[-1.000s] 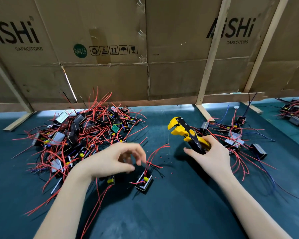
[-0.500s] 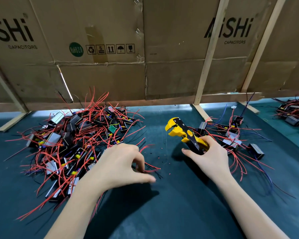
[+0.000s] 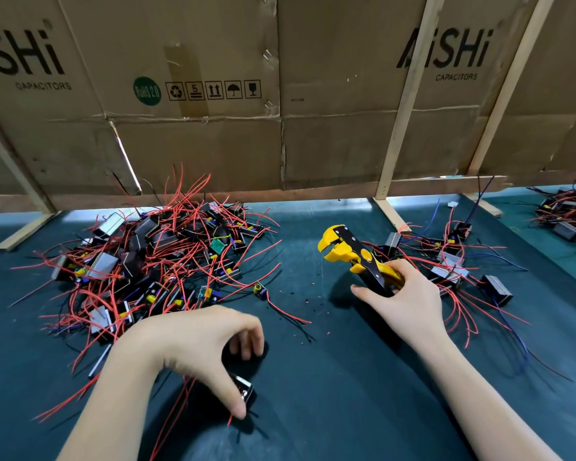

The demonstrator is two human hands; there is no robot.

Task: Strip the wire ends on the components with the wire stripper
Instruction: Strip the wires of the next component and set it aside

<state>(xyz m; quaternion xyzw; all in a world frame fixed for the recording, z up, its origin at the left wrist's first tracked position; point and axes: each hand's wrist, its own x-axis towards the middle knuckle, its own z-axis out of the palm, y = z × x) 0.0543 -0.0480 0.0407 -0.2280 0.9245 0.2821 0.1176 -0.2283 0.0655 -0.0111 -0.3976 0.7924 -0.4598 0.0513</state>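
Left hand [image 3: 193, 347] is low over the mat [image 3: 330, 394], fingers arched downward and thumb stretched toward the viewer; the thumb tip lies against a small black component [image 3: 245, 389] on the mat, whose red leads run out beneath the palm. Whether the curled fingers actually have hold of the part or its wires cannot be told; the palm hides the contact. Right hand [image 3: 403, 301] grips the handles of the stripper [image 3: 356, 257], fingers wrapped round them, thumb extended to the left. The tool points up and left, its yellow head clear of the mat and its mouth parted, with no wire in it. Pile [image 3: 147, 261] of components with tangled red wires lies left of centre, behind the left hand. A smaller group [image 3: 446, 267] lies just beyond the right hand. One loose part [image 3: 260, 290] with a red lead sits between the hands. Red insulation bits [image 3: 308, 302] speckle the mat near the stripper. A cardboard wall [image 3: 280, 94] closes the back.
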